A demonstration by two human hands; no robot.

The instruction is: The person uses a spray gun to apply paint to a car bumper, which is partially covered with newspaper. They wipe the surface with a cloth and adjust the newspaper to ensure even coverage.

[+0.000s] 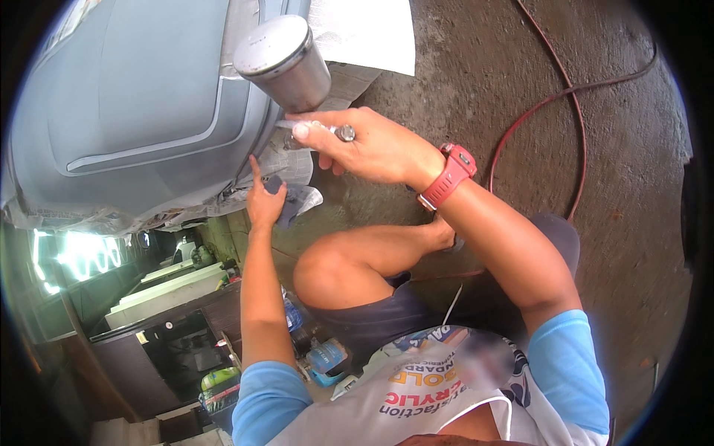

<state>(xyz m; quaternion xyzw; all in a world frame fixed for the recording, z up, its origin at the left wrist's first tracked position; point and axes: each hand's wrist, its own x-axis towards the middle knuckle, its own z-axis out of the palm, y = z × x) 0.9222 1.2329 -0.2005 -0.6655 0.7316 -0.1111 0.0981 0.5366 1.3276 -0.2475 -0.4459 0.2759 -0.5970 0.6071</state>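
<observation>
My right hand (364, 145) is closed around a spray gun (345, 134), most of its body hidden by my fingers. On top of the gun sits a round metal paint cup (294, 78) with a pale lid, close to the edge of a grey car body panel (141, 82). My left hand (264, 202) reaches to the panel's lower right edge, its index finger stretched out and touching or nearly touching it. A dark grey folded piece, cloth or sanding sheet (277, 187), shows between the thumb and the other fingers, which look curled.
Newspaper and white masking paper (364, 33) lie around the panel's edge. A red hose (576, 111) loops over the concrete floor at right. Bottles and a blue-labelled container (325, 358) stand by my left knee, near a dark cabinet (178, 346).
</observation>
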